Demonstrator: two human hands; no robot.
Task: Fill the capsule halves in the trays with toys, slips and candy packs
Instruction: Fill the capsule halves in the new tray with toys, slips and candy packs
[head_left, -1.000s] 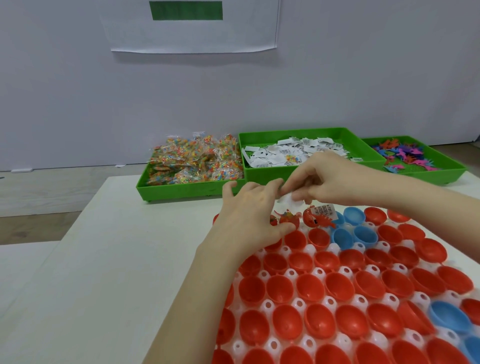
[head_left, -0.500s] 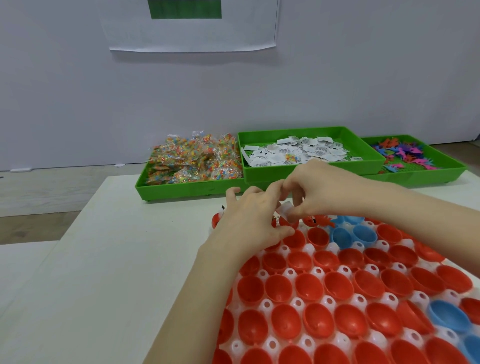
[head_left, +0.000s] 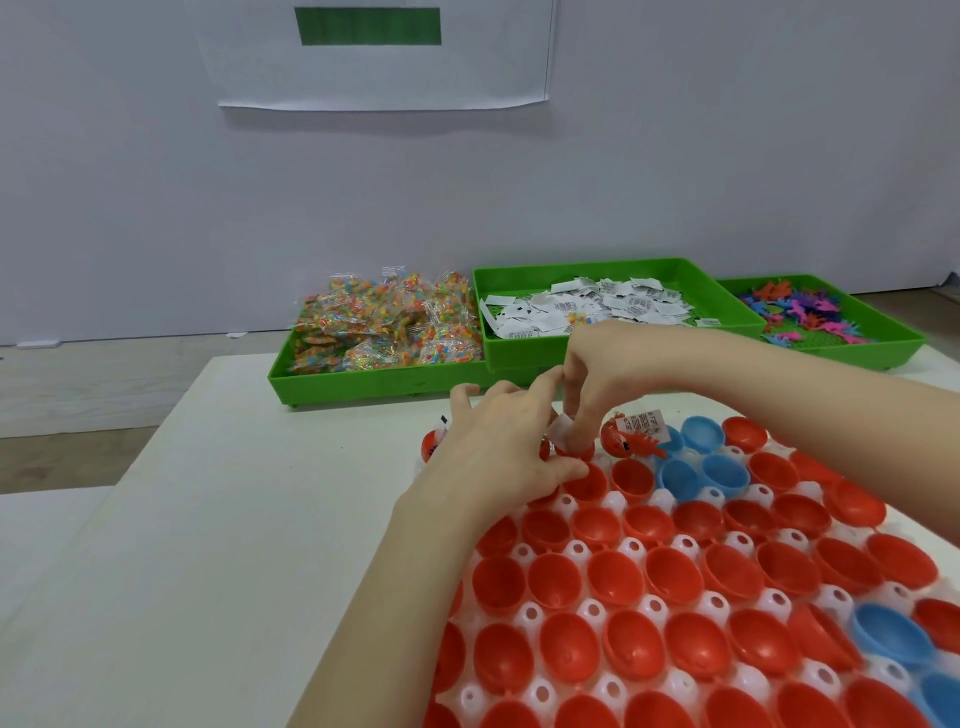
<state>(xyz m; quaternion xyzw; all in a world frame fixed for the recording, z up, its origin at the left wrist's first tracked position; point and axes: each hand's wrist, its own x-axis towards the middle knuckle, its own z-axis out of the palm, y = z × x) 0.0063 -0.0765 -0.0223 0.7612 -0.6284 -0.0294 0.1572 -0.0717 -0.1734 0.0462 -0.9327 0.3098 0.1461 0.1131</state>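
Head view: right hand (head_left: 618, 364) reaches down over the far row of the white capsule tray (head_left: 685, 545), fingers curled and pinching a white paper slip (head_left: 560, 430) into a red capsule half (head_left: 574, 449); left hand (head_left: 498, 447) rests just beside it, fingers loosely spread over the neighbouring halves, touching the slip's left edge, holding nothing that I can make out. Next half to the right holds a red toy (head_left: 636, 441) and a printed slip (head_left: 647, 422); blue halves (head_left: 701, 470) sit beyond. Behind the hands stand three green bins: candy packs (head_left: 384, 327), slips (head_left: 587, 306), toys (head_left: 800, 317).
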